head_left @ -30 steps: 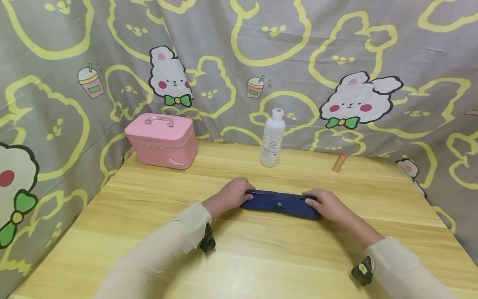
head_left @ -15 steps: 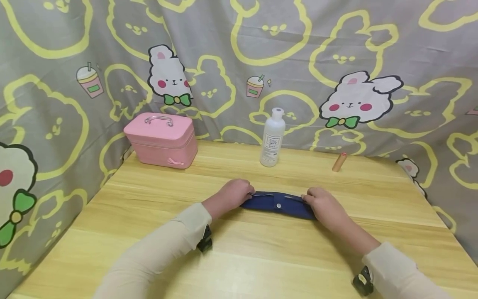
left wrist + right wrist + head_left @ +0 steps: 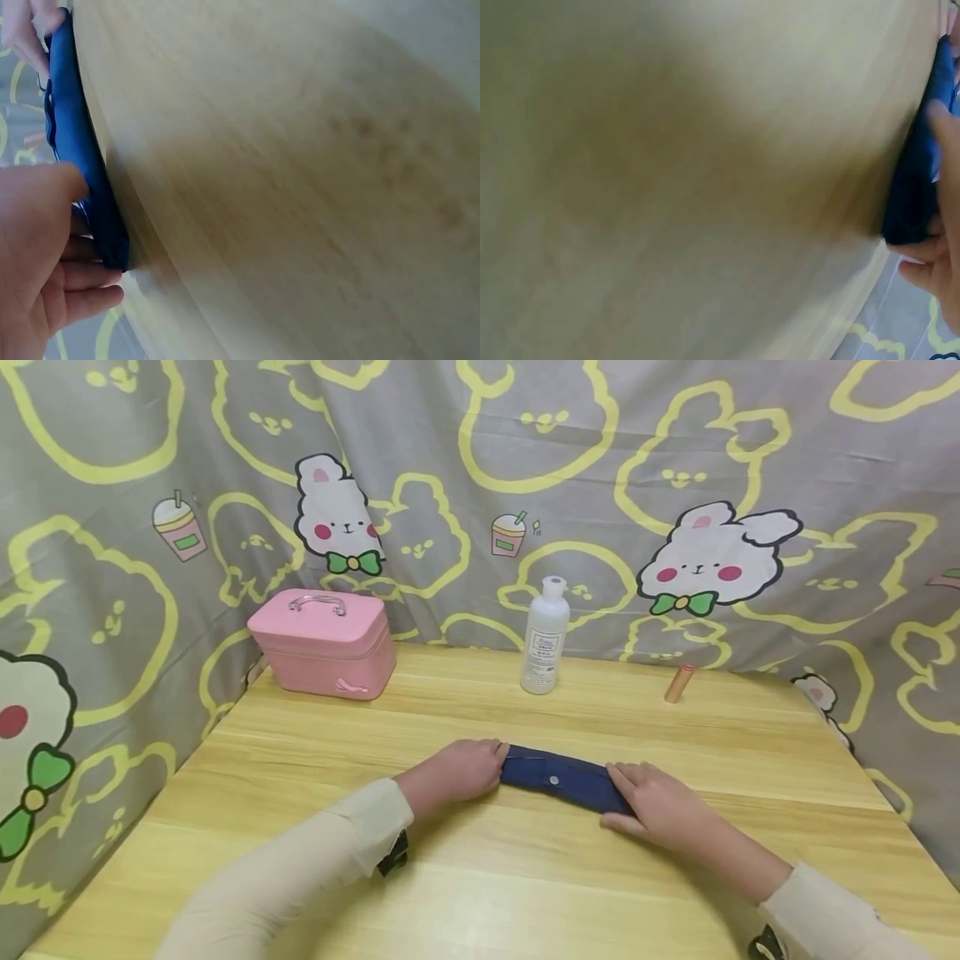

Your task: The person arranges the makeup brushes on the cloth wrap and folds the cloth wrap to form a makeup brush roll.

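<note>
A long, narrow navy blue fabric pouch (image 3: 557,783) with a round silver snap lies on the table between my hands in the head view, its right end tilted nearer to me. My left hand (image 3: 463,770) holds its left end. In the left wrist view that hand's thumb lies on the front of the pouch (image 3: 81,135) and its fingers curl round the end. My right hand (image 3: 667,810) grips the right end, fingers over the top edge and thumb at the lower front. In the right wrist view the fingers partly disappear behind the pouch (image 3: 919,169).
A pink vanity case (image 3: 330,647) with a metal handle stands at the back left. Behind the pouch are a white labelled bottle (image 3: 545,639) and a small orange-brown tube (image 3: 678,684) with a pink top. A patterned curtain (image 3: 435,435) borders the wooden table (image 3: 480,893).
The pouch's right end has swung toward me, and its top slits look flatter. My right hand came nearer and its thumb moved to the lower front. The left hand shifted slightly left and down.
</note>
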`<action>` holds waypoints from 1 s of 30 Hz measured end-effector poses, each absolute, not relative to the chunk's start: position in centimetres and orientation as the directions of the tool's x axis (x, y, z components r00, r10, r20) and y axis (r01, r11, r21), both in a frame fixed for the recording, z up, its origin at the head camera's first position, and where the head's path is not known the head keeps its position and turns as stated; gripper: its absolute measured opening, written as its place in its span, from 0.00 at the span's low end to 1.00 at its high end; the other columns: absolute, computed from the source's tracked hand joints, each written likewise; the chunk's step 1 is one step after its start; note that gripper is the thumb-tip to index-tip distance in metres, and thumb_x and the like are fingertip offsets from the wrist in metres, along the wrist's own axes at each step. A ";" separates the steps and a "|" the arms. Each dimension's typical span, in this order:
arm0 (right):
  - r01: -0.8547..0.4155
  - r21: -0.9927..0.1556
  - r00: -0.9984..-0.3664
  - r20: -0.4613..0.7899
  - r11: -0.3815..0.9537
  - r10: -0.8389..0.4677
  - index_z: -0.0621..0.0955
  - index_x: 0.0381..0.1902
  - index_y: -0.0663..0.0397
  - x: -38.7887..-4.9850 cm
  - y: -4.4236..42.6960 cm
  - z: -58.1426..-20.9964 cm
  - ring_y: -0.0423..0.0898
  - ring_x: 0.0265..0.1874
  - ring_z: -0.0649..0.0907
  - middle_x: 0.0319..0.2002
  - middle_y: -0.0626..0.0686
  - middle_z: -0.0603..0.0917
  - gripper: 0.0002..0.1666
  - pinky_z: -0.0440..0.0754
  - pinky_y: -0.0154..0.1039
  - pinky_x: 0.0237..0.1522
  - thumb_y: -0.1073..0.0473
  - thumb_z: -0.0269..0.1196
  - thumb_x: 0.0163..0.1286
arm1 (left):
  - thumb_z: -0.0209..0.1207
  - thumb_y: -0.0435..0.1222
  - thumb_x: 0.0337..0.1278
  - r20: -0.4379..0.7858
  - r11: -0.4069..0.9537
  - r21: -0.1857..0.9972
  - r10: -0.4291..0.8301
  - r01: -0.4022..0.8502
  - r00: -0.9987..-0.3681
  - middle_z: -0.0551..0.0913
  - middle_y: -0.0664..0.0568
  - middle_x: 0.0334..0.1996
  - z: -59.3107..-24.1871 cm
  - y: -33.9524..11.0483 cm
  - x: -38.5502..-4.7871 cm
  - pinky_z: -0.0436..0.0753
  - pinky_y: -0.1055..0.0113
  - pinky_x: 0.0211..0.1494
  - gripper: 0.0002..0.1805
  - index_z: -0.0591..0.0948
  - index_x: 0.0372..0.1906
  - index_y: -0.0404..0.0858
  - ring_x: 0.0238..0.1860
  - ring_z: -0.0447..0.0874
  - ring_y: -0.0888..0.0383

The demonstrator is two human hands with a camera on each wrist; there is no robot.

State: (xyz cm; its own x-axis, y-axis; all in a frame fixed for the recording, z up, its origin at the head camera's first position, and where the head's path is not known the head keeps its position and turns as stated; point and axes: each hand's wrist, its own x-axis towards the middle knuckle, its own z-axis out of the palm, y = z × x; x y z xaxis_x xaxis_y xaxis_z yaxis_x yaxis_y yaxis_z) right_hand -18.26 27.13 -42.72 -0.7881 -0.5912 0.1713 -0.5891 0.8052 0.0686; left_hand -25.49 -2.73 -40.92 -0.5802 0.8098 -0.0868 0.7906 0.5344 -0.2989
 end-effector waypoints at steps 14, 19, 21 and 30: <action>-0.521 0.213 -0.806 0.196 0.826 -0.559 0.74 0.50 0.78 -18.0 26.2 -42.8 0.63 0.51 0.75 0.51 0.70 0.75 0.26 0.73 0.53 0.55 0.62 0.64 0.60 | 0.47 0.32 0.67 -0.127 0.543 -0.380 0.771 0.749 -0.624 0.74 0.42 0.56 -41.4 -2.0 -24.9 0.80 0.68 0.48 0.21 0.68 0.62 0.32 0.56 0.74 0.53; -0.509 0.108 -0.830 0.201 0.854 -0.521 0.74 0.50 0.78 -18.2 26.1 -42.6 0.64 0.51 0.75 0.51 0.70 0.75 0.25 0.75 0.53 0.52 0.66 0.65 0.58 | 0.49 0.30 0.65 -0.152 0.576 -0.359 0.741 0.735 -0.655 0.71 0.42 0.59 -41.3 -1.8 -24.9 0.78 0.68 0.51 0.22 0.67 0.64 0.32 0.58 0.71 0.52; -0.500 0.076 -0.838 0.208 0.863 -0.504 0.75 0.49 0.77 -18.3 26.1 -42.5 0.64 0.50 0.76 0.50 0.70 0.76 0.24 0.76 0.53 0.51 0.67 0.65 0.57 | 0.49 0.30 0.65 -0.141 0.579 -0.353 0.744 0.735 -0.653 0.72 0.43 0.59 -41.3 -1.8 -25.0 0.78 0.68 0.51 0.22 0.67 0.63 0.32 0.58 0.71 0.53; -0.459 0.041 -0.858 0.238 0.888 -0.455 0.78 0.46 0.72 -19.5 26.4 -42.7 0.60 0.45 0.80 0.45 0.66 0.80 0.18 0.80 0.51 0.45 0.69 0.65 0.57 | 0.50 0.31 0.65 -0.023 0.555 -0.370 0.796 0.745 -0.604 0.78 0.45 0.51 -42.0 -1.8 -26.0 0.82 0.70 0.42 0.18 0.72 0.58 0.32 0.50 0.78 0.55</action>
State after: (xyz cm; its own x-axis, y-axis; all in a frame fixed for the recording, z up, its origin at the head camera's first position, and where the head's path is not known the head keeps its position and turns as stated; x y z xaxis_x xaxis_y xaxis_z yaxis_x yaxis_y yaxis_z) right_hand -19.46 26.38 -42.74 -0.8583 -0.4546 0.2383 -0.4587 0.8876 0.0412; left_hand -25.96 -1.78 -41.98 -0.6042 0.7965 -0.0228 0.7453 0.5548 -0.3698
